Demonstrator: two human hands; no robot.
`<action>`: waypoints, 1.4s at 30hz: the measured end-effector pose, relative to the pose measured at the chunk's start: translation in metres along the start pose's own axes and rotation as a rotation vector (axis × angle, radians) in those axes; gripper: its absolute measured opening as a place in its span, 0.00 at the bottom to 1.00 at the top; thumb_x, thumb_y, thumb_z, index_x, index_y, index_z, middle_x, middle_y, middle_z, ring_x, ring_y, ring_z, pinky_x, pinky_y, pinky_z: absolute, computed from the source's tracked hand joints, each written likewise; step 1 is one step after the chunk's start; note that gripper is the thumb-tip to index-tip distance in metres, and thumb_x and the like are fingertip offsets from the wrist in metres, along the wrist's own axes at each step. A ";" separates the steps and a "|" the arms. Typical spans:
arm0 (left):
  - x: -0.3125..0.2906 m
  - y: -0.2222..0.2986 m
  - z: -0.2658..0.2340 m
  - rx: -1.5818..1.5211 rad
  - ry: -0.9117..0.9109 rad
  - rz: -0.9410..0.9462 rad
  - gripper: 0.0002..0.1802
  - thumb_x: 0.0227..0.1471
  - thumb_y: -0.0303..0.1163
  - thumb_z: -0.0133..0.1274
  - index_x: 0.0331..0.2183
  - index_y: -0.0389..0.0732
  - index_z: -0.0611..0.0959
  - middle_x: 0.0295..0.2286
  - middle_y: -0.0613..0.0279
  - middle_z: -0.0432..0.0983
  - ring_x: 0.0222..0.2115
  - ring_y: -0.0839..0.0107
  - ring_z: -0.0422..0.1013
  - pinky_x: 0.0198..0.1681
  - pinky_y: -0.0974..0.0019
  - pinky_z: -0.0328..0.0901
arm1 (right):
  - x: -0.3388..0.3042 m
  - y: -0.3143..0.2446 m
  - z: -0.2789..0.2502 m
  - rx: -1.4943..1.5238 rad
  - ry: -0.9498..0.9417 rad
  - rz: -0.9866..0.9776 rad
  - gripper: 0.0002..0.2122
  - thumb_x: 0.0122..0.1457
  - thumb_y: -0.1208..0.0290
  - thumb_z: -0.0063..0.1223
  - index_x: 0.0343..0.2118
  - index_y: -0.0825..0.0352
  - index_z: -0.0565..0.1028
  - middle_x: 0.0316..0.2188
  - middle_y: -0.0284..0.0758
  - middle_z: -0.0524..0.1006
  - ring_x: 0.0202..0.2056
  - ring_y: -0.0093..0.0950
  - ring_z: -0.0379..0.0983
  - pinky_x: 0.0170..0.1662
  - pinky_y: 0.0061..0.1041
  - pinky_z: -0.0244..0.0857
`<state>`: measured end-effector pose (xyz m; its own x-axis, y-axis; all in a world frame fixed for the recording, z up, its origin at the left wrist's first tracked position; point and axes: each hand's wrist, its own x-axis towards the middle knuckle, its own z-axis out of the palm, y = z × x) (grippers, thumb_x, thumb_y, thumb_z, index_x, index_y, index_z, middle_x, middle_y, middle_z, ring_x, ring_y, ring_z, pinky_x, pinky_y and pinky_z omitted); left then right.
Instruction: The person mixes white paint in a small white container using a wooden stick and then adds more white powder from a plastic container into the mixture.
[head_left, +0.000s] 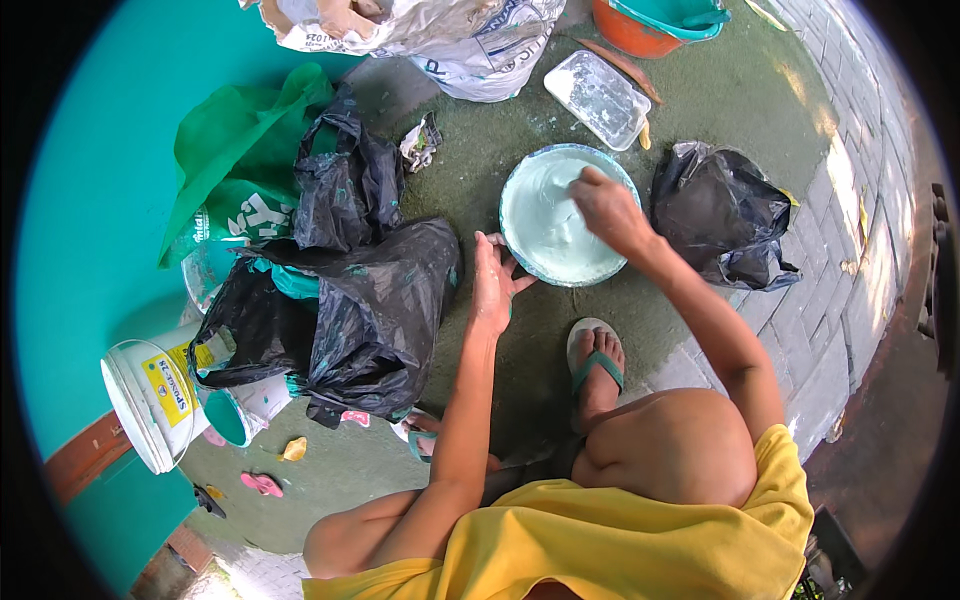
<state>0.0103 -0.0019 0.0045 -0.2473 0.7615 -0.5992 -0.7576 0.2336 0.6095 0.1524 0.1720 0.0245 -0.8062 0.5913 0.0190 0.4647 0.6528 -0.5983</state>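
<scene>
The round bowl (560,215) of pale paste sits on the green floor (720,110) straight ahead of the crouching person. Their right hand (607,207) reaches into it from the near right, fingers curled narrow, holding what I cannot tell. The left hand (492,285) rests open-fingered against the bowl's near-left rim, beside the black plastic bags (350,300).

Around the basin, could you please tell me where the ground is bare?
Bare ground lies between the basin, the tray and the white sack, and below the basin toward the foot. Left is crowded with black bags.
</scene>
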 end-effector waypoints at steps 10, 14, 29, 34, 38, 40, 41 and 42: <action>-0.006 0.000 -0.007 0.013 -0.006 0.004 0.30 0.60 0.64 0.27 0.41 0.48 0.66 0.49 0.64 0.62 0.54 0.63 0.60 0.53 0.39 0.59 | -0.002 -0.015 -0.036 -0.051 -0.237 -0.346 0.02 0.52 0.77 0.52 0.29 0.69 0.74 0.31 0.39 0.70 0.35 0.35 0.72 0.36 0.34 0.68; -0.006 0.006 0.005 0.043 -0.020 0.012 0.29 0.60 0.64 0.27 0.41 0.49 0.66 0.50 0.63 0.62 0.55 0.61 0.59 0.53 0.39 0.60 | 0.027 -0.010 -0.026 -0.167 -0.112 -0.577 0.04 0.49 0.78 0.52 0.29 0.68 0.74 0.32 0.38 0.69 0.38 0.35 0.69 0.38 0.33 0.68; -0.007 -0.006 0.000 -0.118 -0.079 0.009 0.28 0.60 0.62 0.29 0.40 0.48 0.67 0.49 0.62 0.64 0.53 0.65 0.61 0.46 0.45 0.69 | -0.041 0.003 -0.025 0.069 0.014 0.087 0.07 0.55 0.74 0.53 0.29 0.74 0.76 0.27 0.48 0.74 0.28 0.48 0.72 0.32 0.40 0.66; -0.006 -0.010 -0.006 -0.133 -0.079 0.001 0.29 0.60 0.62 0.28 0.39 0.46 0.67 0.48 0.62 0.63 0.53 0.63 0.61 0.48 0.42 0.67 | -0.038 -0.016 -0.023 0.346 -0.028 0.318 0.08 0.54 0.74 0.57 0.32 0.74 0.77 0.26 0.48 0.75 0.26 0.45 0.72 0.31 0.35 0.66; -0.005 -0.011 -0.009 -0.124 -0.041 -0.018 0.29 0.60 0.64 0.28 0.39 0.47 0.66 0.49 0.62 0.63 0.54 0.63 0.60 0.50 0.39 0.64 | -0.034 -0.023 -0.009 0.257 -0.040 -0.022 0.06 0.54 0.74 0.55 0.29 0.72 0.77 0.28 0.47 0.74 0.30 0.47 0.73 0.33 0.38 0.66; -0.004 -0.012 -0.008 -0.112 -0.035 -0.022 0.31 0.60 0.63 0.27 0.41 0.45 0.66 0.51 0.60 0.61 0.56 0.60 0.57 0.53 0.36 0.59 | -0.032 -0.012 -0.006 0.127 -0.125 -0.071 0.06 0.55 0.74 0.53 0.29 0.72 0.75 0.28 0.46 0.73 0.30 0.47 0.73 0.34 0.41 0.66; -0.005 -0.012 -0.007 -0.106 -0.030 -0.029 0.31 0.60 0.63 0.26 0.42 0.45 0.66 0.53 0.59 0.60 0.57 0.59 0.56 0.54 0.34 0.57 | -0.026 -0.009 -0.007 0.075 -0.094 -0.069 0.06 0.56 0.74 0.53 0.29 0.72 0.74 0.28 0.45 0.72 0.29 0.47 0.72 0.34 0.41 0.66; -0.005 -0.012 -0.006 -0.097 -0.024 -0.030 0.31 0.59 0.64 0.26 0.42 0.45 0.66 0.53 0.59 0.60 0.57 0.59 0.56 0.55 0.34 0.56 | -0.020 -0.005 -0.009 0.023 -0.062 -0.066 0.06 0.56 0.74 0.52 0.29 0.72 0.73 0.28 0.45 0.71 0.28 0.47 0.72 0.33 0.41 0.66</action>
<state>0.0165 -0.0126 -0.0027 -0.2096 0.7694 -0.6034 -0.8199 0.1979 0.5372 0.1693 0.1610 0.0347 -0.8564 0.5162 0.0101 0.4015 0.6783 -0.6154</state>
